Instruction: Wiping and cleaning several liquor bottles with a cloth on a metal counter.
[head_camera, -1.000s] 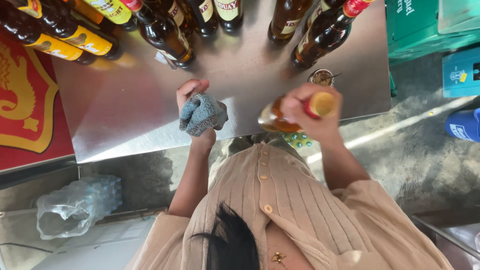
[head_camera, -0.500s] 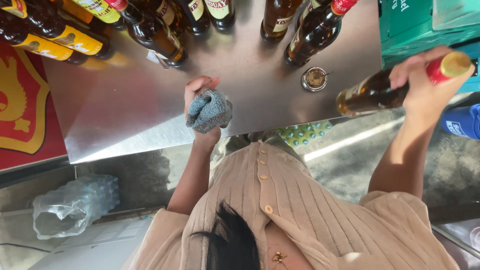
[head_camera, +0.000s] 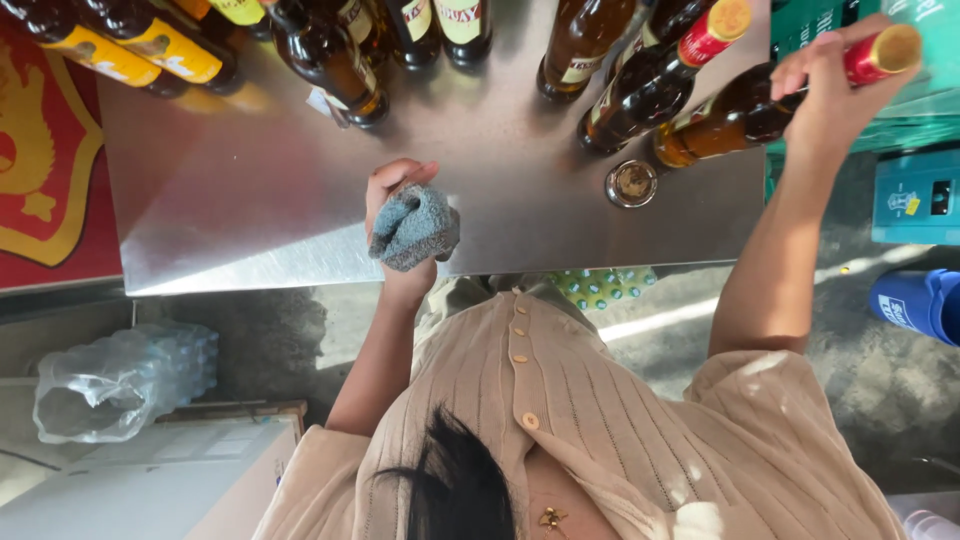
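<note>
Two hands are at work over a steel counter (head_camera: 250, 200): the right hand (head_camera: 820, 95) has its fingers clamped round the neck of a brown glass bottle (head_camera: 735, 120) with a red foil collar, holding it tilted at the counter's right edge, just beside two other bottles standing there. Glass like this is probably heavy when filled, hard and breakable, and smooth enough to slip, so the narrow neck under the cap looks like the surest place to grip. Amber liquid shows in its lower body, though how full it is cannot be told. The left hand (head_camera: 395, 195) has its fingers closed on a soft grey cloth (head_camera: 415, 228), bunched up near the counter's front edge. A small round cap (head_camera: 631, 183) lies flat by the bottles.
</note>
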